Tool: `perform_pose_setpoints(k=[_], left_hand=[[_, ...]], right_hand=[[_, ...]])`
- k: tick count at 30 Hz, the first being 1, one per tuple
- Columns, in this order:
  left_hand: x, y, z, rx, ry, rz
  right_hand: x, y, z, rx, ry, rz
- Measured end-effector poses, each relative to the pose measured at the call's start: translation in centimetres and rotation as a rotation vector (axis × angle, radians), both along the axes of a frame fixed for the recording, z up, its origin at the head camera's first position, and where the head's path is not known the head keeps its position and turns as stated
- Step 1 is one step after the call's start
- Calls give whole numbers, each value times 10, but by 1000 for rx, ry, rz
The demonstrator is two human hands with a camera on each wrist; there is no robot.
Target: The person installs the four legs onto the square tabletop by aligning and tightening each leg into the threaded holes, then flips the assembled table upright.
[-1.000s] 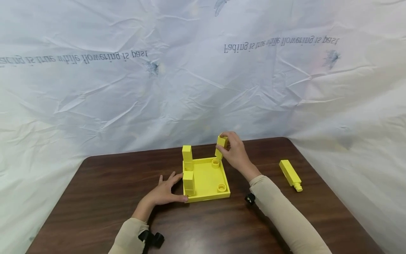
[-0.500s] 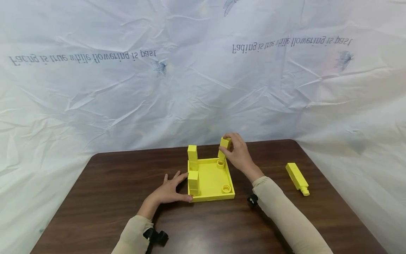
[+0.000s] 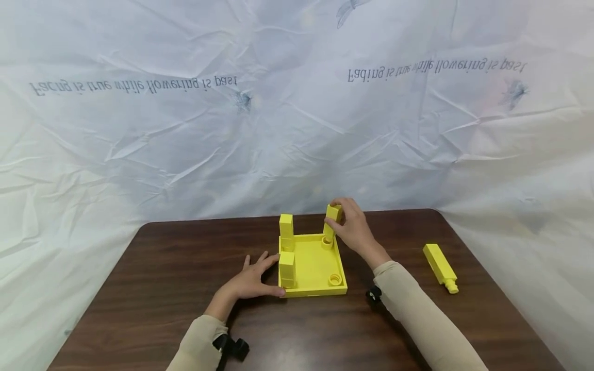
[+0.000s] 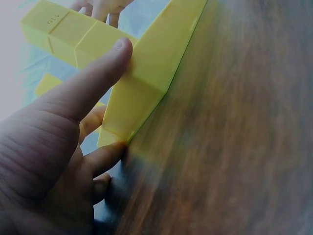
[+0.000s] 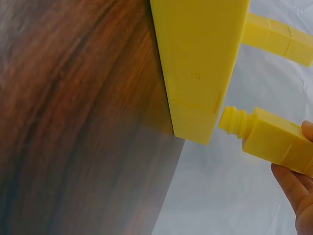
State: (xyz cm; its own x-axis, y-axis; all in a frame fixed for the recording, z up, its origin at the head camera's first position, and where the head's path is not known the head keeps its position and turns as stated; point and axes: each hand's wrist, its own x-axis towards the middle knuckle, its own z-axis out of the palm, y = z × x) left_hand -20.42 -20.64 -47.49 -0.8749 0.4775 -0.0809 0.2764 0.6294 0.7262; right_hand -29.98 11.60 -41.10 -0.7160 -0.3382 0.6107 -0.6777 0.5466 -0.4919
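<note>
A shallow yellow square tray (image 3: 312, 265) lies on the table. Two yellow square posts, one near (image 3: 287, 268) and one far (image 3: 286, 229), stand upright in its left corners. My left hand (image 3: 248, 281) holds the near-left corner, thumb on the front wall and fingers along the left wall. With thumb and fingers, my right hand (image 3: 356, 229) pinches another yellow post (image 5: 274, 137), slightly tilted above the ring socket (image 3: 327, 242) in the far-right corner. Its threaded end (image 5: 236, 121) points downward and shows outside the socket in the right wrist view.
A second ring socket (image 3: 335, 280) sits in the tray's near-right corner. One loose yellow post (image 3: 438, 265) with a threaded end lies on the dark wood table (image 3: 185, 263) to the right. White printed sheeting (image 3: 287, 129) hangs behind the table.
The whole head view has shifted, so everything appears farther right. The post in my right hand stands somewhat more upright over the far-right socket. My left hand stays on the tray corner.
</note>
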Motion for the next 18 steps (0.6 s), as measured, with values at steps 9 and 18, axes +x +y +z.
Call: perform_pose_setpoints(k=[9,18], left_hand=[[2,0,-3,-10,-4,1],[3,1,-2,8,12,0]], right_hand=[[-2,-2,-6,8,-15,15],[-2,-3,-8,22,-16,23]])
